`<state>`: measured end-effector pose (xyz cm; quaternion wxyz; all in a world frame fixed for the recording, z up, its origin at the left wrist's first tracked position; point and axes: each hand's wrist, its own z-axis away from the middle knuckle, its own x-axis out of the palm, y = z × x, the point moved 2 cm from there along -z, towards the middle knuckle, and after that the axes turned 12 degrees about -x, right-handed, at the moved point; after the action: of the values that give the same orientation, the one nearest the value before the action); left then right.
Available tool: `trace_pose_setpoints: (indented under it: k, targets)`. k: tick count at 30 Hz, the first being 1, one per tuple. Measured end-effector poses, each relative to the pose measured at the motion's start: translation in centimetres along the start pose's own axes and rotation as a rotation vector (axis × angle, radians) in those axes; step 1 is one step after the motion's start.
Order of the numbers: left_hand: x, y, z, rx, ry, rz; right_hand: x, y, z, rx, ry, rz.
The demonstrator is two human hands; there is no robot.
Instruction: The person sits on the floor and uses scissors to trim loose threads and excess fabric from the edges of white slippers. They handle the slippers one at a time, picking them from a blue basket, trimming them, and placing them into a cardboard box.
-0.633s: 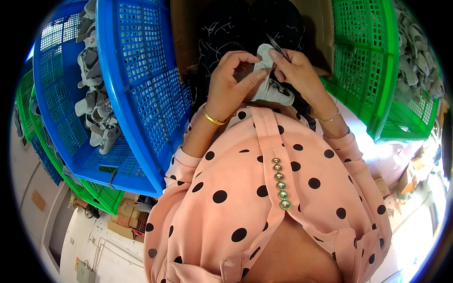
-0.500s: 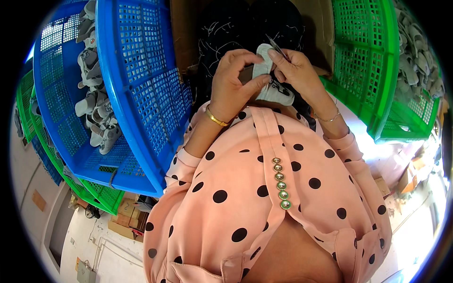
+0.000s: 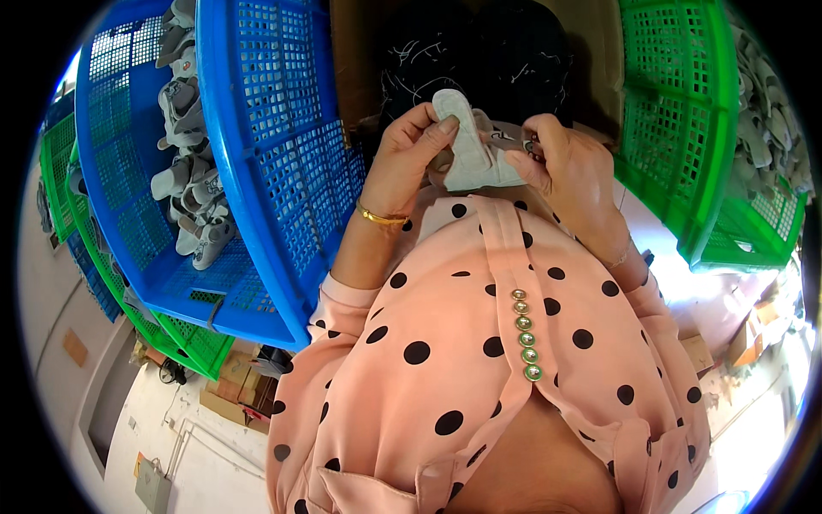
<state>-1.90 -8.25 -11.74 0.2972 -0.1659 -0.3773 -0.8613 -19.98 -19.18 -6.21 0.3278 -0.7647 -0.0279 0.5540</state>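
Observation:
My left hand [image 3: 402, 163] pinches a pale grey fabric shoe upper [image 3: 469, 150] between thumb and fingers, its narrow rounded end sticking up past the thumb. The wider part of the upper spreads toward my right hand [image 3: 575, 176]. Dark small scissors [image 3: 533, 147] sit in the curled fingers of that hand; its palm hides most of them. The right thumb is at the edge of the upper, and I cannot tell whether it presses on it. Both hands are just above my lap.
Left of me stands a blue plastic crate [image 3: 282, 180] beside another holding grey shoe uppers [image 3: 193, 193]. A green crate [image 3: 676, 128] rises at the right, with more uppers [image 3: 762, 111] beyond it. Cardboard [image 3: 595, 51] surrounds my dark trousers [image 3: 428, 51], which carry loose white threads.
The upper has turned, and its flat side now shows more fully. My right hand has moved away from its narrow end and lower, and the scissors' blade no longer shows.

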Motion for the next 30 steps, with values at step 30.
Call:
trace_pose_setpoints:
  k: [30]
  targets:
    - [0.9,-2.8,-1.6,-0.073,0.039,0.327,2.0,-0.2,0.4,-0.08,0.048,0.327]
